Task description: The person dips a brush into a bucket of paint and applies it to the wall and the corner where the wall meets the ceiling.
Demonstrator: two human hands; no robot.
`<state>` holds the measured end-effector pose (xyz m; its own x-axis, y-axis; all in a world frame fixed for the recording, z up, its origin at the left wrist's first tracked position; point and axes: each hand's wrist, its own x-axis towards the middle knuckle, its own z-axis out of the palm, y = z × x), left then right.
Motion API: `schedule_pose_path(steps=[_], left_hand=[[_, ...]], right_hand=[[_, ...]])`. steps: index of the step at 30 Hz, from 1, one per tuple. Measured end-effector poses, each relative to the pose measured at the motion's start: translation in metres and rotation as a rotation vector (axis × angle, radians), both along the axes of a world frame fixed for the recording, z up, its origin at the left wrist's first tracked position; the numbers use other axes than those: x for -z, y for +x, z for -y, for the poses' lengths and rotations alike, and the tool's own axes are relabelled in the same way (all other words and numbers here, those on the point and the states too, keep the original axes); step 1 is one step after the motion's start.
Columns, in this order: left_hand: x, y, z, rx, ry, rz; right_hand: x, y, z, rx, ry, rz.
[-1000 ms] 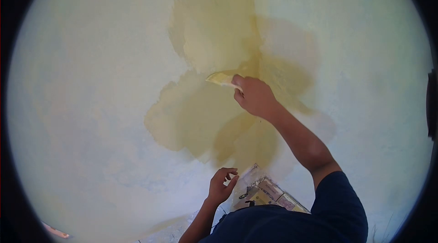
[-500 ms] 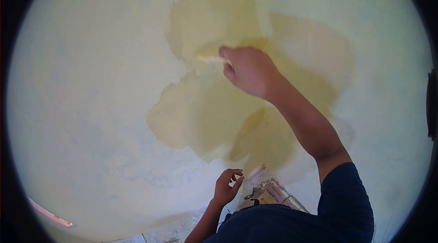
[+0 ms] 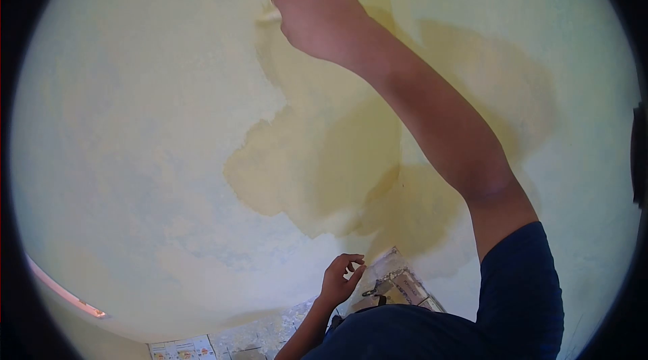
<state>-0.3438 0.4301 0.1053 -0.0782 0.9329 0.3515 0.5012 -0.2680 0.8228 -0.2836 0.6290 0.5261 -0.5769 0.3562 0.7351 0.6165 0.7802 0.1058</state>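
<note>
Right hand (image 3: 320, 19) at 12 o'clock in the view, arm reaching up from about 4 o'clock; fingers closed in a fist, seen from the back, round a pale tool (image 3: 270, 16). Only a blurred end shows, pointing to 9 o'clock from the knuckles; its type and its exact contact with the wall (image 3: 135, 123) cannot be told. It lies over or just beside the left edge of the darker, yellowish patch (image 3: 260, 171), which runs down from 12 o'clock and bulges out toward 9. Left hand (image 3: 341, 279) at 6 o'clock: half open, fingers loosely curled, nothing seen in it. Printed boxes or tiles (image 3: 408, 286) at 5 o'clock, below the patch. Risks, as judged: the long reach could weaken control of the tool's angle, leaving a ridge or a scratch; the hand blocks the view of the tool, so a stroke could stray past the patch's ragged edge; the arm's shadow (image 3: 358, 150) could mask uneven spots; damp fingers, if damp they are, could let the handle slip; knuckles held so near the surface could smear it.
</note>
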Motion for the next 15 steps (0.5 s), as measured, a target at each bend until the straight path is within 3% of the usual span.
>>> schedule_pose_path(steps=[2, 5, 10, 15], left_hand=[[-0.002, 0.005, 0.003, -0.001, 0.001, -0.011], [-0.005, 0.011, 0.004, -0.019, 0.016, -0.019], [-0.006, 0.016, 0.003, -0.022, 0.014, -0.009], [-0.005, 0.016, 0.004, -0.014, 0.013, 0.007]], right_hand=[[-0.003, 0.012, 0.010, 0.046, -0.026, -0.035], [0.019, 0.035, 0.019, -0.088, 0.038, -0.097], [0.054, 0.020, 0.009, -0.034, -0.333, 0.422], [0.002, -0.001, 0.002, -0.021, -0.068, 0.266]])
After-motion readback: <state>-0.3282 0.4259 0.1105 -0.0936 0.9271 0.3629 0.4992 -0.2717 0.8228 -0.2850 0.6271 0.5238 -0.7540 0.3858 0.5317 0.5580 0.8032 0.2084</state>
